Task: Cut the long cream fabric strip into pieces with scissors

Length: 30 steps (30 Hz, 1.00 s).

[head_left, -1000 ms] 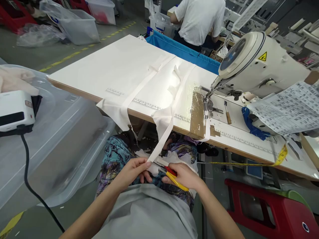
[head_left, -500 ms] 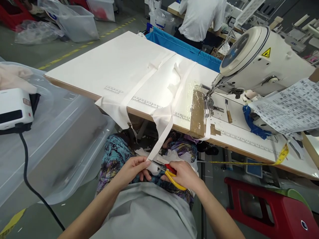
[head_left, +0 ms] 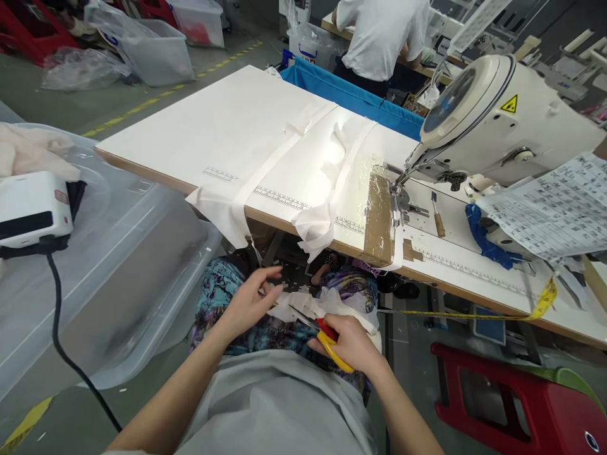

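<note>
My right hand (head_left: 348, 341) grips a pair of scissors (head_left: 327, 344) with yellow and red handles, its blades pointing up and to the left above my lap. To the left of the blade tips, my left hand (head_left: 251, 302) hovers with thumb and fingers apart, holding nothing. White fabric scraps (head_left: 303, 306) lie on my lap beneath the blades. Two pale fabric strips hang over the table's front edge: a left strip (head_left: 220, 212) and a right strip (head_left: 317, 229), whose end is bunched at the edge.
The white table (head_left: 199, 126) carries a sewing machine (head_left: 493, 120), a wooden-handled tool (head_left: 437, 218) and a paper sheet (head_left: 550, 208). A yellow measuring tape (head_left: 540, 303) hangs at the right, above a red stool (head_left: 521, 404). Clear bins (head_left: 137, 253) stand left. A person (head_left: 384, 38) sits beyond the blue cloth bin (head_left: 351, 88).
My left hand has let go of the right fabric strip and opened, moving slightly up and left. The strip's end has sprung back to the table edge. The scissors stay in my right hand.
</note>
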Tool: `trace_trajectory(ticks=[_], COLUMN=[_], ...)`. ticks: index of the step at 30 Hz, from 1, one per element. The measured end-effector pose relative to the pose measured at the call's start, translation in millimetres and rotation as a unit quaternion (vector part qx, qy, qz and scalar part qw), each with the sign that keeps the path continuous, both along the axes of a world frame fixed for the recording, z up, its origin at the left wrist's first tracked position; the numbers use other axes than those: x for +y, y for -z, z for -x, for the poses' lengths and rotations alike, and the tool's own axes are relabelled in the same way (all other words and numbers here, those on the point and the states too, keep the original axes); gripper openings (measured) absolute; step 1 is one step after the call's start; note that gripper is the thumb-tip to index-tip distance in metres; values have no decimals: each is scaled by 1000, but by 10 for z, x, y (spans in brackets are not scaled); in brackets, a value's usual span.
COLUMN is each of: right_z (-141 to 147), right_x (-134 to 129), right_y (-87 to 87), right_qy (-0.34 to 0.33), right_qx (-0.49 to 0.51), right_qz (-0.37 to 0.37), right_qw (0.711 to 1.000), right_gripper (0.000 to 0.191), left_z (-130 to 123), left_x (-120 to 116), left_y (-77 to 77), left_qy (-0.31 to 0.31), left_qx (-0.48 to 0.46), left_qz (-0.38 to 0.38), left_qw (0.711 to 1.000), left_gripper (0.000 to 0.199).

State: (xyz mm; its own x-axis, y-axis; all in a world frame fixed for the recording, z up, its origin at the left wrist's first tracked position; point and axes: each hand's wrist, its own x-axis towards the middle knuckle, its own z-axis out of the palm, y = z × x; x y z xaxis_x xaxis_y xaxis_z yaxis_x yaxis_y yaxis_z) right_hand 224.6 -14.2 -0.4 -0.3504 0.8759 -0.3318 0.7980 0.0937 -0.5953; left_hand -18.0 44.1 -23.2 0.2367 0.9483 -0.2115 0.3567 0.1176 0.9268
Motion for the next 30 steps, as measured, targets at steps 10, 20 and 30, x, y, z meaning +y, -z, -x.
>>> trace_trajectory(ticks=[10, 20, 30], right_z=[-135, -128, 21], right_x=[-330, -186, -42], right_y=[247, 291, 76], right_qy=[87, 71, 45], right_qx=[121, 145, 120], right_qz=[-10, 35, 66], right_qw=[989, 986, 989], right_gripper=[41, 41, 41], left_z=[-327, 272, 2], left_x=[435, -385, -361], left_y=[207, 393, -192], left_qy=[-43, -37, 38], left_qx=[-41, -69, -27], left_qz=[-41, 129, -39], left_qw=[997, 989, 998], left_gripper=[30, 31, 36])
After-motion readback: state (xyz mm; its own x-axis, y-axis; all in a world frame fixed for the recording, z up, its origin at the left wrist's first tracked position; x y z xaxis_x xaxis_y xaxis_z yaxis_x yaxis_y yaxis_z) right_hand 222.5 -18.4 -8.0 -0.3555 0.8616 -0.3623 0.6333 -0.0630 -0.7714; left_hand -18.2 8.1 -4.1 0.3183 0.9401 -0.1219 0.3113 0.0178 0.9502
